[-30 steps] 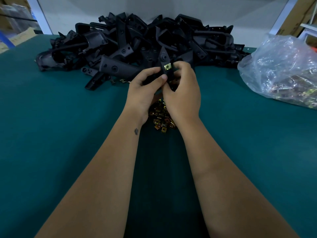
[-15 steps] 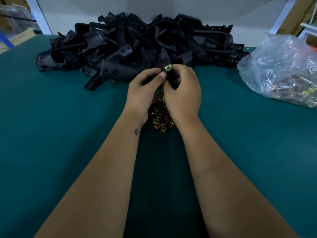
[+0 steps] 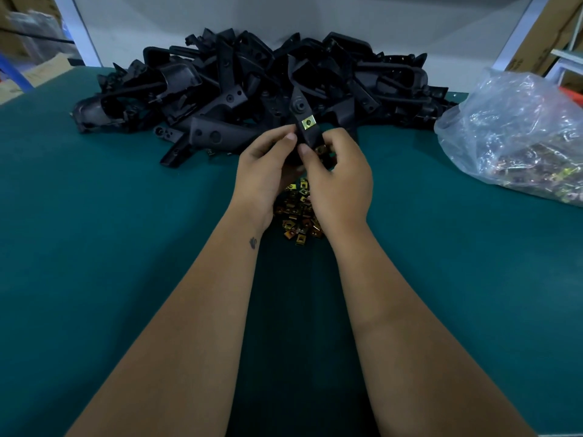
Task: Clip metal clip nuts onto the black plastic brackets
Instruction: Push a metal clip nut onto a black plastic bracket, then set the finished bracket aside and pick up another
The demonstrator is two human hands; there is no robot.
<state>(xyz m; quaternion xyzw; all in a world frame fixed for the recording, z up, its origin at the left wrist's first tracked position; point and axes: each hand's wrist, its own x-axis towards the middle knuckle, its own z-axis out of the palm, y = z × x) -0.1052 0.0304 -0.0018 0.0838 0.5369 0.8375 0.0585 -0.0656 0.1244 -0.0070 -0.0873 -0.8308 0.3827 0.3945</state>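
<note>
Loose clip nuts (image 3: 299, 216) heaped on the green counter (image 3: 126, 247), just under the wrists. Above them the left hand (image 3: 263, 171) and right hand (image 3: 339, 181) both pinch one black bracket (image 3: 304, 134), fingertips clenched on its lower body. One brass clip nut (image 3: 308, 122) sits on its tab just beyond the fingertips; looks seated. Next, likely: check it, set the piece aside. Beyond the grip, the bracket pile (image 3: 252, 83); far right, a plastic bag (image 3: 517, 134) of more nuts.

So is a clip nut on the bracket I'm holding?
On. A gold clip nut sits flat on the black bracket above both hands' fingertips.
</note>
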